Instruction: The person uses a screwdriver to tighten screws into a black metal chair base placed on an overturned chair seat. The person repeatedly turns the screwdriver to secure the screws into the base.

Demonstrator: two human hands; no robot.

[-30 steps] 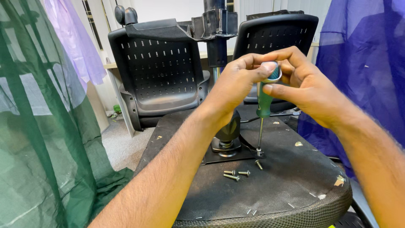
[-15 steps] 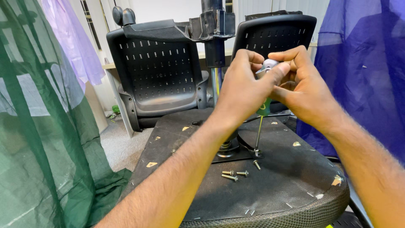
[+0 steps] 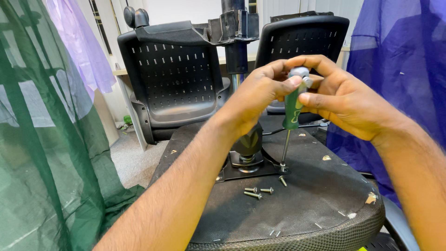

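A green-handled screwdriver [image 3: 292,109] stands upright, its tip on a screw at the corner of a black metal plate [image 3: 232,173]. The plate sits on the underside of an upturned black chair seat [image 3: 297,209]. My left hand [image 3: 260,95] and my right hand [image 3: 341,95] both pinch the top of the screwdriver's handle. Three loose screws [image 3: 260,190] lie on the seat just in front of the plate. A grey column [image 3: 248,142] rises from the plate, partly hidden by my left wrist.
Two black perforated office chairs [image 3: 174,79] stand behind the seat. Green netting [image 3: 42,153] hangs at the left, blue netting [image 3: 399,60] at the right, pale purple fabric [image 3: 79,46] at the back left. Grey floor [image 3: 132,158] shows beside the seat.
Both hands stay on the screwdriver's handle top and have shifted their finger grip around it. The screwdriver stays upright on the same screw; the view has shifted slightly.
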